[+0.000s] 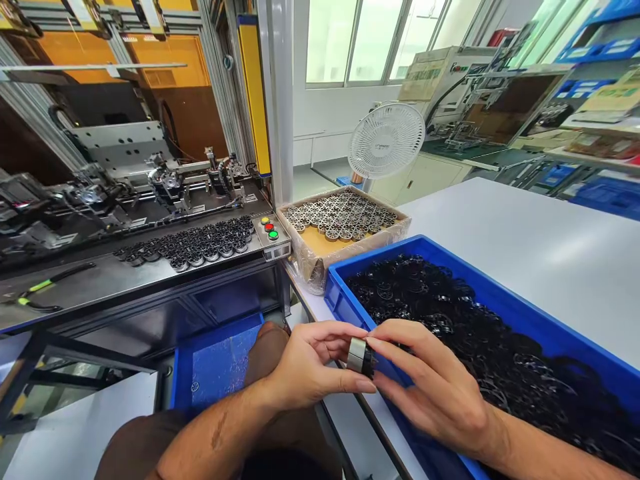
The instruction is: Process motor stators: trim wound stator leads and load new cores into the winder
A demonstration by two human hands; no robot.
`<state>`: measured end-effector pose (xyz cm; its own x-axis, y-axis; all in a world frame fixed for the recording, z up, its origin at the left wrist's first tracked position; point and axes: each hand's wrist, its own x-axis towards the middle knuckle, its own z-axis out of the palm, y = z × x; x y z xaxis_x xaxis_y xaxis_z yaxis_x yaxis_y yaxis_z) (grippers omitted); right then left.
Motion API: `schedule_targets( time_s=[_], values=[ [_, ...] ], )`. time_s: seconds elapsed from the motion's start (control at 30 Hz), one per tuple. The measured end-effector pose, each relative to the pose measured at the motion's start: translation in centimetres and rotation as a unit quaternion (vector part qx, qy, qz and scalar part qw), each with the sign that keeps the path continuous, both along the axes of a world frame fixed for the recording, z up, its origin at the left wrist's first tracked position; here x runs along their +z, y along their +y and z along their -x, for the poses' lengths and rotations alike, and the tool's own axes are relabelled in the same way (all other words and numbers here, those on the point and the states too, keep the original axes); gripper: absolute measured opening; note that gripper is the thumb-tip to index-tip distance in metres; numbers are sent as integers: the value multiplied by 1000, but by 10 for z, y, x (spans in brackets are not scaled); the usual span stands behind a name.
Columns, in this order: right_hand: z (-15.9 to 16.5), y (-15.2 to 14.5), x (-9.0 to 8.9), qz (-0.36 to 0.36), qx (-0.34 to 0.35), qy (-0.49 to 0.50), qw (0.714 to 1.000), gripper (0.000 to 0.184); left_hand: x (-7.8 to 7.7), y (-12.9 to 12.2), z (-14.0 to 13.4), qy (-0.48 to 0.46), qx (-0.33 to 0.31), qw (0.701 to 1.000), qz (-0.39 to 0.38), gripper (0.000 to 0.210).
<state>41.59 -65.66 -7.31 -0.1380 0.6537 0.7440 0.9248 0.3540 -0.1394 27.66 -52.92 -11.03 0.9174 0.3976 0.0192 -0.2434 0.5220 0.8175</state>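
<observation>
Between my two hands is a short silver metal ring point(357, 354) with a black plastic part point(369, 362) at its right end. My left hand point(307, 363) curls round the metal ring, its thumb below and fingers above. From the other side, the fingertips of my right hand point(435, 383) pinch the black end. Fingers hide part of the piece. Just beyond and to the right stands a blue bin point(340, 283), filled with many loose black plastic parts point(450, 320).
A plastic-wrapped carton point(313, 263) of metal rings point(345, 213) sits behind the bin. On the machine ledge at left lie rows of black-and-metal pieces point(200, 243), cutting pliers point(45, 287) and a button box point(273, 240). A white fan point(387, 140) stands behind. Another blue bin point(215, 367) is below.
</observation>
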Motion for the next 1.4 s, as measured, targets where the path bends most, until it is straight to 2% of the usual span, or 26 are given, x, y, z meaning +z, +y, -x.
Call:
schedule_targets(
  time_s=[0.23,0.63,1.0,1.13,1.23,1.3,1.37,1.4],
  values=[
    [-1,0,-1,2,4,1,1000,27,-4,0,0,1,9,1000,-25,62],
    [1,1,-3,4,17,10,1000,28,1,3,3,13,4,1000,-24,59],
    [-3,2,0,-4,15,-59,998,16,-6,1,7,55,5,997,-57,68],
    [2,1,-2,-31,5,-106,994,17,-8,-5,8,63,7,996,-63,63],
    [-14,4,0,-12,10,-83,996,21,-6,-4,8,49,22,994,-97,55],
    [-43,7,0,46,-48,-26,997,29,-5,3,9,48,42,986,-154,48],
    [-80,10,-2,113,-189,33,975,28,-4,13,9,73,60,975,-200,41],
    [-98,11,-6,136,-232,46,962,25,-4,19,9,90,67,972,-205,40]
  ],
)
